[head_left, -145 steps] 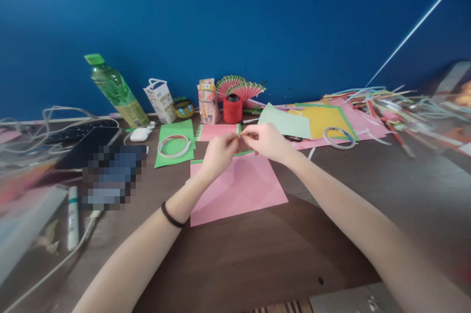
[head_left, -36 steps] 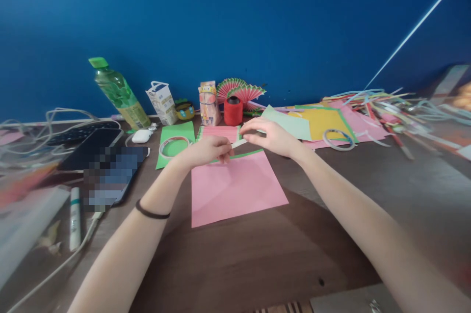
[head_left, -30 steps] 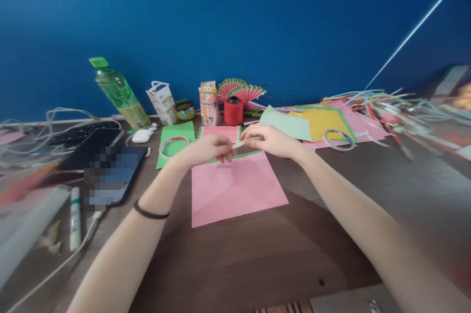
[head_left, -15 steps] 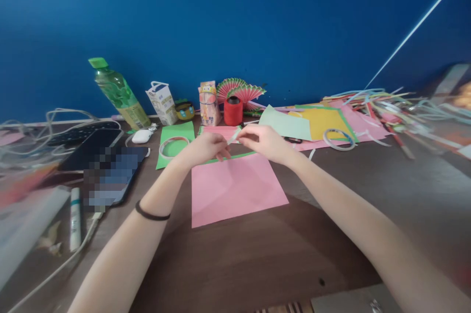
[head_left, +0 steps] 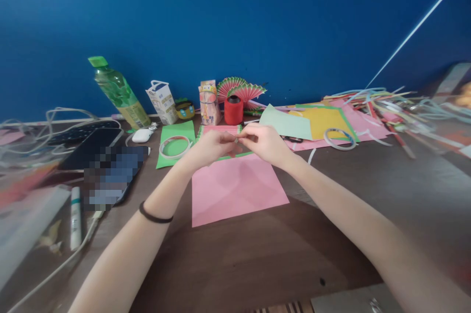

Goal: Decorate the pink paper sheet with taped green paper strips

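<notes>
Closer together than half a second before, both hands had met at the fingertips, so that less of the pale strip (head_left: pixel 236 140) was showing. As far as I could see, my grip was clamped on it from two sides, the left hand (head_left: pixel 212 148) and the right hand (head_left: pixel 263 142) each pinching; its exact form was too small to tell. It was above the far, green-edged side of the pink sheet (head_left: pixel 239 193), which lay on the bench (head_left: pixel 235 259). For good work, I judged, the pinch needed to be light and both wrists calm. Just beyond my fingers lay the pleated paper (head_left: pixel 221 128); to the left, a tape roll (head_left: pixel 174 157) rested on the green paper (head_left: pixel 186 129).
</notes>
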Demonstrator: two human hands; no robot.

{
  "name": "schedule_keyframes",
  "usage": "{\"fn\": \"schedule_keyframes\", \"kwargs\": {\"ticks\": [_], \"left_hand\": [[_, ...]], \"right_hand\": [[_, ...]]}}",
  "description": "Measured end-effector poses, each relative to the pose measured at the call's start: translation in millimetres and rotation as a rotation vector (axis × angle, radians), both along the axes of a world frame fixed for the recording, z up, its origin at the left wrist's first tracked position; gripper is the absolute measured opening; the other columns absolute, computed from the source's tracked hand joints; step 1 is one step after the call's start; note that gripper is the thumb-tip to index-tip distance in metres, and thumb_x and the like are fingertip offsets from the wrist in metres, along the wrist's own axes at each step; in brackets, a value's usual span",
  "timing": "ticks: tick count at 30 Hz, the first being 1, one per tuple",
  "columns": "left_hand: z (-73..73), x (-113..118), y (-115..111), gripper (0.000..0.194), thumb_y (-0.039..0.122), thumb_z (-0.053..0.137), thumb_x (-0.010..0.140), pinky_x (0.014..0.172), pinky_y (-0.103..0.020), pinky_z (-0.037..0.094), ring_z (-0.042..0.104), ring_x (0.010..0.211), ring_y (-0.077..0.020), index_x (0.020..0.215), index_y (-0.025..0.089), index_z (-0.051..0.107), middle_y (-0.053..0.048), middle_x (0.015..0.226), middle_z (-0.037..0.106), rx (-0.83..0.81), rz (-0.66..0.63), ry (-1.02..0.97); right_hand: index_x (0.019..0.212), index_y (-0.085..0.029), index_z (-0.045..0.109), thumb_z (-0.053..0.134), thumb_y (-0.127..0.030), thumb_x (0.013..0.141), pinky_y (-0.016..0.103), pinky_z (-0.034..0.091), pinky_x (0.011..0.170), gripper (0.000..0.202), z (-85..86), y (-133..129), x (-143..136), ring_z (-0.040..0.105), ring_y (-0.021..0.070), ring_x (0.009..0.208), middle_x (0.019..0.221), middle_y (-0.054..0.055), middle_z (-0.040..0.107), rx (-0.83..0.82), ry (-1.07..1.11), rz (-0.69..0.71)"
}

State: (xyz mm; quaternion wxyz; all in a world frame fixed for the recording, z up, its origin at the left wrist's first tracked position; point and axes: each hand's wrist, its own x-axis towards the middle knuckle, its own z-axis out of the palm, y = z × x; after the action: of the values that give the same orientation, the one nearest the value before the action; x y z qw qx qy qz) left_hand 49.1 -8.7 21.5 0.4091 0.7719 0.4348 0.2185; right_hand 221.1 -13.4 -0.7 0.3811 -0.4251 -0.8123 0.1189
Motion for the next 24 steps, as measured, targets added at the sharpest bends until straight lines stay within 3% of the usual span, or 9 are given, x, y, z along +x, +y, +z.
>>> {"fn": "schedule_keyframes", "kwargs": {"ticks": [7,24], "left_hand": [[-14.6,17.8,-4.1,0.034,0.014,0.039,0.074,0.064,-0.024,0.05,0.065,0.069,-0.0144,0.09,0.014,0.069,-0.003,0.078,0.069,0.084,0.158,-0.189],[-8.6,20.1,-11.0,0.026,0.013,0.041,0.076,0.047,-0.017,0.042,0.057,0.053,-0.01,0.079,0.015,0.067,0.0,0.065,0.065,0.178,0.214,-0.048]], "right_hand": [[0.075,-0.015,0.063,0.051,-0.014,0.078,0.027,0.039,0.063,0.013,-0.9,-1.4,-0.8,0.053,0.0145,0.069,0.078,0.005,0.061,0.088,-0.02,-0.076],[0.072,-0.015,0.065,0.051,-0.013,0.076,0.026,0.04,0.06,0.014,1.0,1.5,1.8,0.052,0.012,0.062,0.071,0.003,0.061,0.036,0.022,0.006]]}}
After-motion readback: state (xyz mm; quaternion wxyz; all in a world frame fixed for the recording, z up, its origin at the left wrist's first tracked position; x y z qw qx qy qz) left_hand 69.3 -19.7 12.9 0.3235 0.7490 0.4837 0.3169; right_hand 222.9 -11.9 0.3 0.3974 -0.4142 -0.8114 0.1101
